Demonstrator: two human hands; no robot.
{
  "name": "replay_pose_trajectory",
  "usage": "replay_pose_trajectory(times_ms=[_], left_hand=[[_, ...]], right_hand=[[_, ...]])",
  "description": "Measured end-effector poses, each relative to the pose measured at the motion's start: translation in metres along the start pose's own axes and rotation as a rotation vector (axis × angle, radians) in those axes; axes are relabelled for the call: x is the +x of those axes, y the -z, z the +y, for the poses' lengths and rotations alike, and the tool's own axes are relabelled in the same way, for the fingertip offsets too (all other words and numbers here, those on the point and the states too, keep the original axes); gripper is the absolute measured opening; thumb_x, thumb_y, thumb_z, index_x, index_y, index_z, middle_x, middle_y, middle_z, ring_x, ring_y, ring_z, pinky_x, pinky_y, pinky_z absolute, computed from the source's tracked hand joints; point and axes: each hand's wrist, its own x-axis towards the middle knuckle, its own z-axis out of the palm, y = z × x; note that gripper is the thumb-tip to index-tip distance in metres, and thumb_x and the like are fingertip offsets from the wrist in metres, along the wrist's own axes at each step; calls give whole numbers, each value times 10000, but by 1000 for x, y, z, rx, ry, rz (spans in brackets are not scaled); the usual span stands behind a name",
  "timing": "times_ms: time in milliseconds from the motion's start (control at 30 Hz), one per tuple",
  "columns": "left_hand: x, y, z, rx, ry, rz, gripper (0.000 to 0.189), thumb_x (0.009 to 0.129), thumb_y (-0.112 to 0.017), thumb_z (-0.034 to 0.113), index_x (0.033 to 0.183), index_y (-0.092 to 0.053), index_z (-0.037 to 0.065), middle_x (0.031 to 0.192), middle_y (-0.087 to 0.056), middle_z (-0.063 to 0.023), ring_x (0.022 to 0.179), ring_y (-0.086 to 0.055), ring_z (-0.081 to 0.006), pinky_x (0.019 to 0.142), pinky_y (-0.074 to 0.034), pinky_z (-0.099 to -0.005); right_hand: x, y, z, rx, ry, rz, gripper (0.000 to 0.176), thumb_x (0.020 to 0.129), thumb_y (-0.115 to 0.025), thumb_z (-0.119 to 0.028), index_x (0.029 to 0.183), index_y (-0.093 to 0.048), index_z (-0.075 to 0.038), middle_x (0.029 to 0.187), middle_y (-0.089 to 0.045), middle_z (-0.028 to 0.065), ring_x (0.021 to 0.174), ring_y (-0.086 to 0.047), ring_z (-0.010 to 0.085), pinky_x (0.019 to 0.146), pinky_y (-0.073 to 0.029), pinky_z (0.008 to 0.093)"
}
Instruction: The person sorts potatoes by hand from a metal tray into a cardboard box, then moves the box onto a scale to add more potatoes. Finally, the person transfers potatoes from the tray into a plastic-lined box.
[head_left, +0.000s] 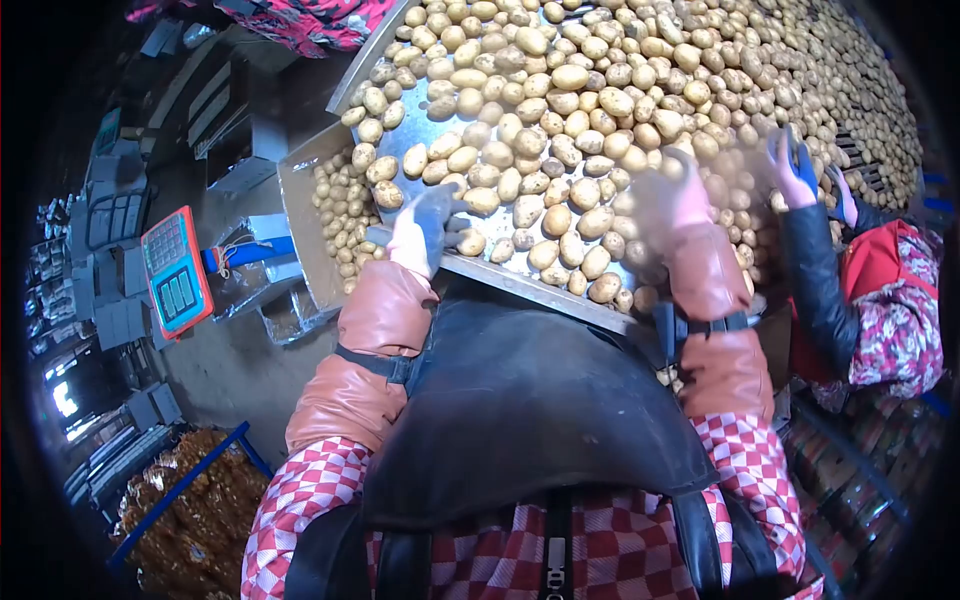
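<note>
Many pale, roundish potatoes [560, 220] lie on a metal sorting table [425, 125], thickest toward the back and right. My left hand [428, 228], in a grey-blue and light glove, is at the near-left rim of the table. Its fingers point right and are apart, beside a few potatoes, with nothing held. Farther right, my right hand [682, 195] reaches over the potatoes. Motion smears its fingers, so I cannot make out whether it grips one.
Potatoes fill a cardboard box [300, 200] at the table's left end. Left of it is a red-framed scale display [175, 275]. On the right, a co-worker's gloved hand [795, 175] is over the potatoes. Orange-brown netting [190, 510] is piled at lower left.
</note>
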Motion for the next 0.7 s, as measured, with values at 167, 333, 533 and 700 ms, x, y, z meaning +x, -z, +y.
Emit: replay_pose_trajectory(times_ms=[167, 333, 533, 700], left_hand=[[-29, -41, 5, -517, 244, -491, 786, 906, -496, 661, 1442, -381, 97, 1305, -551, -170, 1099, -609, -347, 944, -493, -518], [-25, -9, -21, 241, -565, -455, 558, 819, -671, -66, 1327, -486, 71, 1101, -645, -76, 915, -637, -137, 807, -537, -281], [-39, 121, -14, 8, -346, 80, 404, 875, -695, 181, 1241, -594, 42, 1137, -649, -131, 1007, -651, -232, 897, -523, -365], [-25, 83, 18, 1062, -540, 450, 364, 877, -690, 257, 1204, -650, 103, 1256, -613, -175, 1212, -549, -331, 1047, -422, -425]], right_hand=[[-96, 32, -147, 384, 221, -6, 644, 816, -752, -254, 1375, -475, -94, 1142, -639, 239, 1029, -643, 336, 897, -510, 412], [-116, -2, -198, 444, 644, -392, 677, 852, -714, -254, 1432, -419, -64, 1240, -596, 248, 1117, -604, 394, 948, -487, 402], [-126, 11, -150, 573, 182, -344, 599, 909, -664, -253, 1445, -440, -106, 1299, -601, 190, 1154, -614, 295, 968, -486, 368], [-120, -3, -120, 578, 105, -239, 569, 913, -656, -251, 1431, -466, -111, 1259, -627, 183, 1115, -629, 285, 958, -490, 365]])
